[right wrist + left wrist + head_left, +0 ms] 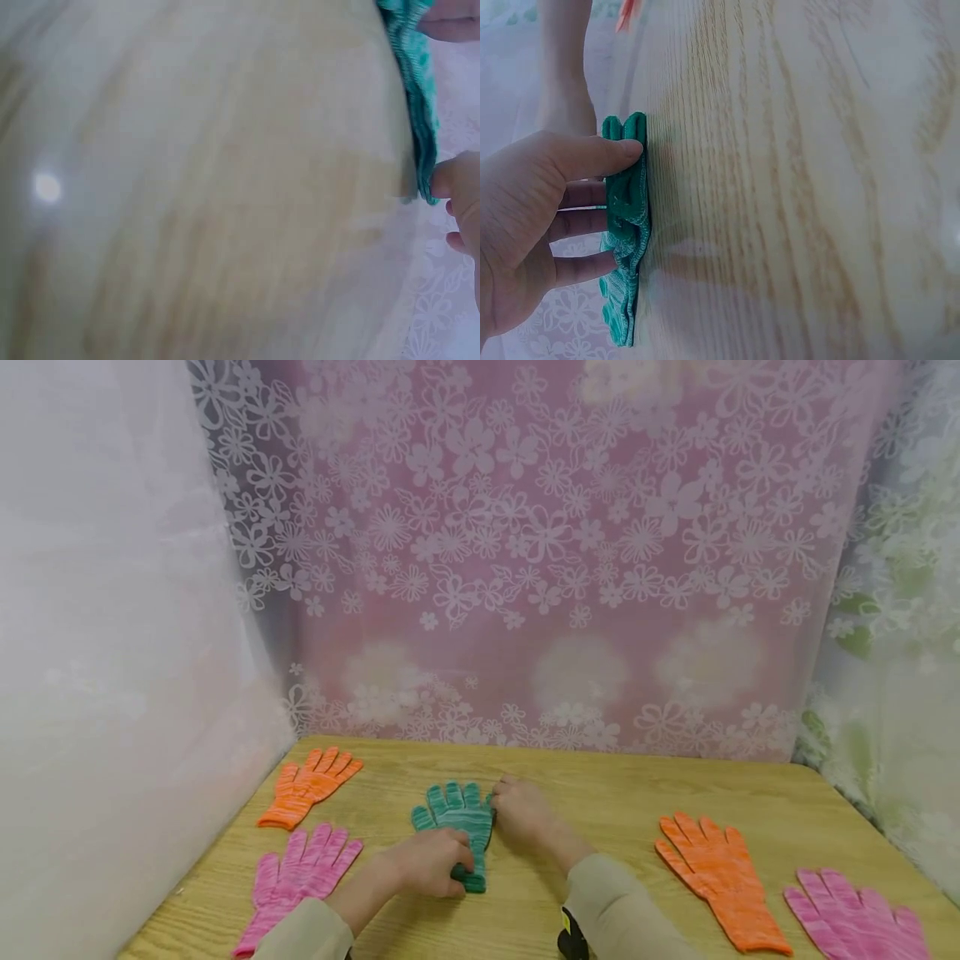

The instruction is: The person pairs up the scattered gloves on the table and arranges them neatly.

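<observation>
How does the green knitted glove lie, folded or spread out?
Spread out. In the head view, the green knitted glove lies on the table, four glove fingers visibly fanned apart.

A streaked green glove point(463, 820) lies spread on the wooden table point(622, 797), its cuff point(475, 884) at the near end.

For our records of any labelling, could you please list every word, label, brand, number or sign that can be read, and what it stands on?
No text can be read.
Yellow patch on the black object by the right sleeve: too small to tell whether it bears writing.
Green glove, orange gloves, pink gloves: no lettering visible.
</observation>
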`<state>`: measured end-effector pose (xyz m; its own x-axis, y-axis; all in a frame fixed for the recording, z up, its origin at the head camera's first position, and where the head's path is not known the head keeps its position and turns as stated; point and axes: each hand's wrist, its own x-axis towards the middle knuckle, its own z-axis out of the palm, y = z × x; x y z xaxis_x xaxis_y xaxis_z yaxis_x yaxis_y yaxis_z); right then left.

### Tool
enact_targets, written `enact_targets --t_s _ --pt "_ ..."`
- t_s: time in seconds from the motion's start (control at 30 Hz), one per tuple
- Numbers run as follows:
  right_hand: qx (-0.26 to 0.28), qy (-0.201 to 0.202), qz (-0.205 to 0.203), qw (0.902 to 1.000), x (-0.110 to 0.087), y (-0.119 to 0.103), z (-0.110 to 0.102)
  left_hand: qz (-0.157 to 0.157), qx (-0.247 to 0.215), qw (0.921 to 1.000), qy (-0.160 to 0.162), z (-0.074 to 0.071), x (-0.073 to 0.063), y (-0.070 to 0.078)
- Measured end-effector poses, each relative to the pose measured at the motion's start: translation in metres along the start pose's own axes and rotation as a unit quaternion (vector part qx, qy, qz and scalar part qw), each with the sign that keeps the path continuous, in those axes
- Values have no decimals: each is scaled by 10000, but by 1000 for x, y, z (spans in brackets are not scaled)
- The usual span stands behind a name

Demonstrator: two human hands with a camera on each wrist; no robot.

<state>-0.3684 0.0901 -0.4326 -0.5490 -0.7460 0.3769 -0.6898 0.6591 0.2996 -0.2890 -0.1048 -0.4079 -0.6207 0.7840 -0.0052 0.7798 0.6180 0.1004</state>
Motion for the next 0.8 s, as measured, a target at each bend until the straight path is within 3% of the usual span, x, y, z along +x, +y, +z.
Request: enact_targets --t_s 0.13,0.43,0.7,0.8 --pt "369 -115 308 9988 1 3 -5 22 -56 10000 -11 -1 0 0" --pt "236 -947 459 9942 0 2 -6 30 -16 10000 -24 -1 0 1" --pt "1052 -962 847 9862 0 4 -3 -3 -29 10000 -54 0 0 1" --pt "1049 -1020 876 9854 0 4 -4 -1 -8 10000 -58 0 0 1"
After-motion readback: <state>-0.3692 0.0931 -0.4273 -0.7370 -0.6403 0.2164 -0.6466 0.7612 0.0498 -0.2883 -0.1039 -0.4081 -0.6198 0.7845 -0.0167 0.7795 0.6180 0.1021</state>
